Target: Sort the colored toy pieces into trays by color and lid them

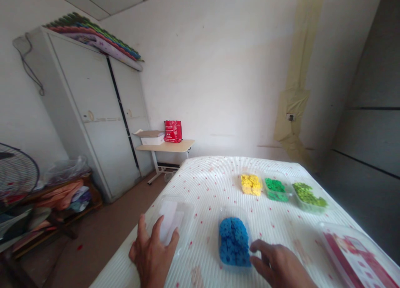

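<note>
My left hand (pixel 154 252), its fingers spread, reaches over the near edge of a clear plastic box (pixel 186 215) with flat white pieces (pixel 168 217) in it. Whether the fingertips touch the box is unclear. A clear tub of blue plastic pieces (pixel 233 240) stands in front of me, between my two hands. My right hand (pixel 276 261) is at the tub's right side, fingers bent and slightly apart, with nothing visible in them. Contact with the tub wall cannot be made out.
Farther back on the white dotted table cover (pixel 203 184) are tubs of yellow pieces (pixel 251 184), green pieces (pixel 275 188) and light green pieces (pixel 308 196). A clear-lidded box with a printed sheet (pixel 356 254) lies at right. A fan (pixel 15 171) stands left.
</note>
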The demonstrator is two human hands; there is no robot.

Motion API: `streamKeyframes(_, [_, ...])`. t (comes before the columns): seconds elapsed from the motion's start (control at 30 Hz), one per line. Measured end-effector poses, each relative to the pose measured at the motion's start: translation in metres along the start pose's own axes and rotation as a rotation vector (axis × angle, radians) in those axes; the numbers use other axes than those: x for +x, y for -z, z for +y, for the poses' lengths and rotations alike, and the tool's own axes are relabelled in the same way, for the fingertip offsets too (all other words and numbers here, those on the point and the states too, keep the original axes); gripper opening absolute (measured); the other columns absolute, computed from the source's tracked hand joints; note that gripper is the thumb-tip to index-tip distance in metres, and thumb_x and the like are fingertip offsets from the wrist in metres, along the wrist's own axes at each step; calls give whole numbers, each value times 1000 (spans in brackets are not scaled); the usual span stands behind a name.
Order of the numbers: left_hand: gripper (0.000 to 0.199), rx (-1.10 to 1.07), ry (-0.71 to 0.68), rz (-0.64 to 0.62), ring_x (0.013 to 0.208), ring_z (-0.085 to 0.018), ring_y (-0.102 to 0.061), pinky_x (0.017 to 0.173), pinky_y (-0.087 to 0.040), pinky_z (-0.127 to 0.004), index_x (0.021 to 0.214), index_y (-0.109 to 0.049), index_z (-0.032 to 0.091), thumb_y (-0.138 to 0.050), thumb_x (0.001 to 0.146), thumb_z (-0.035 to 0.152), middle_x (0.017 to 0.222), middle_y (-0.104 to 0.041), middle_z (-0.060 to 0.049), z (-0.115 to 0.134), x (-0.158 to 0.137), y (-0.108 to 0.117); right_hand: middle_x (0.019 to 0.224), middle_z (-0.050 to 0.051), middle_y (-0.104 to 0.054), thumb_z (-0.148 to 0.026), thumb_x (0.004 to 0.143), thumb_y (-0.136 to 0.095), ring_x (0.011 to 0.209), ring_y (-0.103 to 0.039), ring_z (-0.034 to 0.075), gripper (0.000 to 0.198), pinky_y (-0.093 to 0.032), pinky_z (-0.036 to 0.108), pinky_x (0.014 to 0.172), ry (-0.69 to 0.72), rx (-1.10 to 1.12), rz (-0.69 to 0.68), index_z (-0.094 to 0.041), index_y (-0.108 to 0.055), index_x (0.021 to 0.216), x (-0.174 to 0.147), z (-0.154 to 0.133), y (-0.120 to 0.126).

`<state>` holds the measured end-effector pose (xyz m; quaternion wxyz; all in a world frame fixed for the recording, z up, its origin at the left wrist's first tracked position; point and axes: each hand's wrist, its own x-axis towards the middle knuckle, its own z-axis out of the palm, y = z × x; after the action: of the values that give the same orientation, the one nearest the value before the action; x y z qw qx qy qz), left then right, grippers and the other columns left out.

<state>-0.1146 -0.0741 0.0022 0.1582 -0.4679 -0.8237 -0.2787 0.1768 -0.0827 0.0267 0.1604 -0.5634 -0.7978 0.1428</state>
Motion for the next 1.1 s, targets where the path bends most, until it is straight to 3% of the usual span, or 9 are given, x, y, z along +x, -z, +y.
streamKeyframes(0.37, [45,-167,-23,62,123,-31,-37,97,-30,-47,109,-55,26,-59,66,39,147,-15,-5,-8,6,3,57,-1,-65,-39,85,-39,49,-60,14,28,-40,21,50,23,64,140,-24,-62,89,4,-10,17])
streamKeyframes(0.53, [49,-517,-36,-21,126,-28,-34,103,-30,-40,110,-56,23,-55,66,46,148,-13,-1,5,6,22,73,2,-66,-37,86,-39,54,-59,12,28,-45,22,54,95,198,256,-21,-58,100,16,-15,23])
streamKeyframes(0.63, [57,-972,26,-235,126,-27,-34,100,-36,-35,117,-51,21,-47,69,51,146,-22,-1,24,0,36,93,7,-64,-34,85,-40,61,-59,11,32,-48,24,58,156,310,336,-20,-52,111,30,-18,22])
streamKeyframes(0.73, [60,-1491,192,-604,119,-28,-45,93,-43,-40,124,-46,21,-37,75,54,138,-39,-6,42,-10,43,101,8,-60,-34,84,-41,65,-58,11,36,-49,24,61,169,433,394,-20,-47,117,46,-24,21])
streamKeyframes(0.83, [55,-1816,402,-930,114,-31,-50,91,-41,-48,115,-55,23,-36,75,56,123,-56,-8,54,-19,42,105,9,-58,-36,85,-40,65,-56,11,40,-49,25,61,138,584,409,-20,-43,122,57,-33,22])
streamKeyframes(0.97, [45,-2053,576,-1230,109,-34,-53,91,-36,-54,93,-67,22,-47,71,56,105,-66,-8,62,-29,36,85,3,-58,-40,85,-39,60,-53,10,42,-47,23,56,148,811,369,-18,-43,120,66,-40,20])
streamKeyframes(1.03, [47,-2068,595,-1315,105,-35,-55,90,-37,-53,92,-68,19,-50,69,56,102,-67,-10,66,-33,36,71,-1,-54,-40,83,-41,56,-49,10,39,-44,22,52,155,878,372,-16,-47,113,69,-38,18])
streamKeyframes(1.1, [49,-2002,575,-1318,100,-32,-58,87,-40,-49,95,-67,16,-52,70,55,98,-67,-12,70,-35,38,63,-3,-50,-39,80,-44,55,-47,10,35,-41,22,51,142,892,398,-16,-51,106,72,-32,17])
